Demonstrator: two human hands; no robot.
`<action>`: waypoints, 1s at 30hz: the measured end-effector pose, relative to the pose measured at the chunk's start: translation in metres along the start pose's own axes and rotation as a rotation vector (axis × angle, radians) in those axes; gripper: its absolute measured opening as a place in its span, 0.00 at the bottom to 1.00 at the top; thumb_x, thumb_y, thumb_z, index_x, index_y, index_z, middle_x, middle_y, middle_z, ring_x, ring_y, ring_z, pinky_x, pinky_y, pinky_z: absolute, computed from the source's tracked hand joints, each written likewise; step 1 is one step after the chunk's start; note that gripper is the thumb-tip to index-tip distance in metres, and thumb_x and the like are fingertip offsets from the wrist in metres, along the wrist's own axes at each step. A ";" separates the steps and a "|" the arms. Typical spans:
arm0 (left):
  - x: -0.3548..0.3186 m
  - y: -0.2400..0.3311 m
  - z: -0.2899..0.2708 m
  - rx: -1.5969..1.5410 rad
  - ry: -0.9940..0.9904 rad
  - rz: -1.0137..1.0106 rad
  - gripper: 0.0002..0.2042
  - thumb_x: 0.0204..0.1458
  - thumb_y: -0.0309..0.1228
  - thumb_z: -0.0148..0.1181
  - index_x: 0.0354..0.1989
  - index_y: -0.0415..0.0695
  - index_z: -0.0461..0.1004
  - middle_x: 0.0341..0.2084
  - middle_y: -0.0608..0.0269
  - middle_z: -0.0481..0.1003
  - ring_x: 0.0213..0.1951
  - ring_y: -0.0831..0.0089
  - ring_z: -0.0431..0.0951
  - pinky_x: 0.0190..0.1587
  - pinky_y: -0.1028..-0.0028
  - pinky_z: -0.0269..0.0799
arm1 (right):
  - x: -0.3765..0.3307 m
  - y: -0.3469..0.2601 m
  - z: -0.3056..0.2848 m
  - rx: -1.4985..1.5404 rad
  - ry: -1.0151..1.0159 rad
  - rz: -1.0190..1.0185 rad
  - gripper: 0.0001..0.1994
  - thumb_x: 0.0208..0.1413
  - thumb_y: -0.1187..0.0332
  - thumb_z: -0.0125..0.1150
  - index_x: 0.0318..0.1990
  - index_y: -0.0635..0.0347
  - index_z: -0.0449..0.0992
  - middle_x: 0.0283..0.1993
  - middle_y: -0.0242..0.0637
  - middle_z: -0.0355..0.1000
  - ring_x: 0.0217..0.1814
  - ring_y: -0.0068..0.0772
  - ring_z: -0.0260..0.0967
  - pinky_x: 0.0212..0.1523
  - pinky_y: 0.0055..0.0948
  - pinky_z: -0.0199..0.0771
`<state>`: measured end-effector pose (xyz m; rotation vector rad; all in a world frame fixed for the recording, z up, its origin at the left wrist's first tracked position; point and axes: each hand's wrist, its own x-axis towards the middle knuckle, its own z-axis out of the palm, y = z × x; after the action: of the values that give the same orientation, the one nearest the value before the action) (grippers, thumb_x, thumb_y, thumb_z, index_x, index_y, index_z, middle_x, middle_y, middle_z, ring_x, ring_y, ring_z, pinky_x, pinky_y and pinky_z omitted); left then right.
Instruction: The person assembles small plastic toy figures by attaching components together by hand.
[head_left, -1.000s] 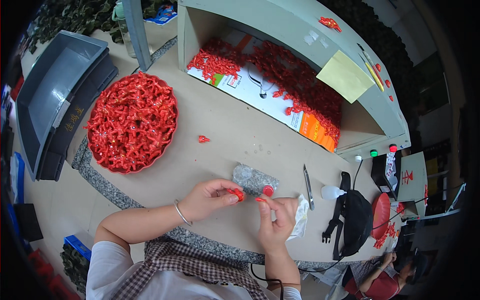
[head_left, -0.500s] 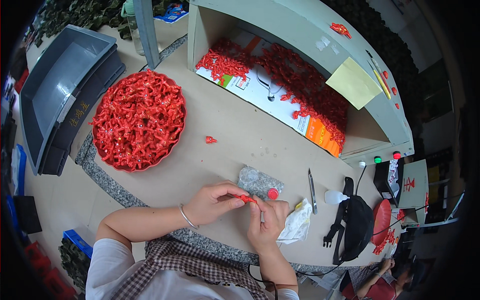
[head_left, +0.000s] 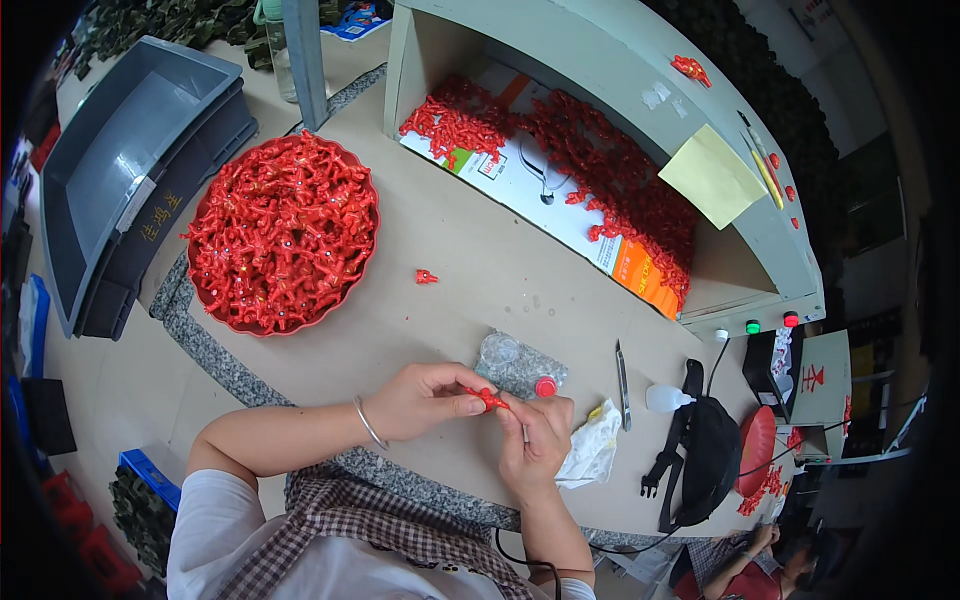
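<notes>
Between both hands, above the near part of the table, is a small red figurine (head_left: 488, 398). My left hand (head_left: 425, 402) pinches one side of it between thumb and fingers. My right hand (head_left: 538, 438) grips its other end with thumb and fingertips, which hide part of it. Just beyond my hands lies a flat grey speckled slab (head_left: 512, 362) with a round red cap (head_left: 545, 386) at its corner. One more red piece (head_left: 427, 277) lies alone farther up the table.
A red bowl (head_left: 318, 318) heaped with red figurines stands left, beside grey bins (head_left: 135, 205). A pale shelf (head_left: 600, 60) holds more across the back. To the right are tweezers (head_left: 624, 385), white cloth (head_left: 592, 448), a squeeze bottle (head_left: 667, 397) and a black bag (head_left: 712, 455). Another person sits lower right.
The red figurine has turned slightly between my fingers and shows more of its body. Both hands keep their pinch. The whole view has shifted a little.
</notes>
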<state>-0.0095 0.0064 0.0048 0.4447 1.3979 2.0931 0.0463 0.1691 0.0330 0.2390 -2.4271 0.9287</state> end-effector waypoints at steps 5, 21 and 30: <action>0.003 0.006 -0.008 -0.406 -0.218 -0.376 0.11 0.54 0.28 0.50 0.45 0.41 0.69 0.37 0.61 0.73 0.40 0.74 0.74 0.45 0.75 0.69 | 0.009 0.008 -0.014 -0.001 -0.069 -0.135 0.09 0.38 0.73 0.64 0.31 0.58 0.77 0.26 0.30 0.67 0.30 0.30 0.59 0.32 0.26 0.59; 0.003 0.004 -0.010 -0.650 -0.324 -0.558 0.11 0.54 0.30 0.50 0.44 0.41 0.69 0.36 0.61 0.73 0.40 0.72 0.74 0.47 0.74 0.69 | 0.046 0.022 -0.034 -0.024 -0.406 -0.605 0.16 0.32 0.73 0.62 0.36 0.56 0.77 0.29 0.25 0.67 0.32 0.25 0.61 0.34 0.25 0.59; 0.002 0.003 -0.003 -0.314 -0.196 -0.271 0.12 0.53 0.30 0.52 0.45 0.42 0.68 0.39 0.63 0.72 0.42 0.77 0.72 0.46 0.76 0.69 | 0.050 0.012 -0.039 0.259 -0.553 -0.130 0.10 0.44 0.74 0.61 0.37 0.60 0.76 0.29 0.35 0.69 0.29 0.31 0.65 0.31 0.25 0.66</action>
<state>-0.0140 0.0042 0.0065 0.3025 0.9400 1.9424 0.0160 0.2047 0.0771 0.8350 -2.7234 1.2439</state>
